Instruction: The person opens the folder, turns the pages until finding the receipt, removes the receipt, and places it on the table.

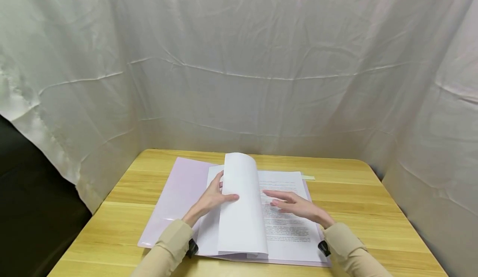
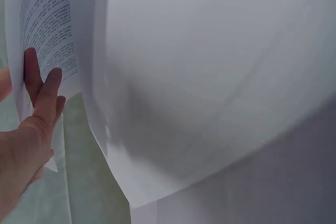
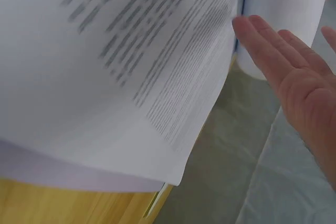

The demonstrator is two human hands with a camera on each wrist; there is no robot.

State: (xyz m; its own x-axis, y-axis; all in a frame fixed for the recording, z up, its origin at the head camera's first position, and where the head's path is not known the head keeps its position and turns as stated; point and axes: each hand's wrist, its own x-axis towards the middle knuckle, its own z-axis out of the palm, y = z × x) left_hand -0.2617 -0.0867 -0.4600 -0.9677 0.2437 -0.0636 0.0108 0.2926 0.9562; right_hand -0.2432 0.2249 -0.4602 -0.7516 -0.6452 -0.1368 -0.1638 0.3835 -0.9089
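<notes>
A lilac folder (image 1: 179, 202) lies spread on the table with white sheets in it. My left hand (image 1: 210, 199) holds a curled-over sheet (image 1: 242, 219) near its left edge, thumb on the blank face. In the left wrist view, the fingers of that hand (image 2: 39, 114) lie against the sheet's printed side. My right hand (image 1: 296, 206), fingers nearly straight, hovers over the printed page (image 1: 289, 227) on the right. From the right wrist, its fingertips (image 3: 242, 23) appear beside the curled sheet (image 3: 283, 3), holding nothing.
The wooden table (image 1: 358, 210) extends on both sides of the folder. A pale tab (image 1: 308, 178) sticks out at the folder's upper right. Grey curtains (image 1: 261, 82) hang behind and at the sides. Black devices (image 1: 192, 248) are strapped to both wrists.
</notes>
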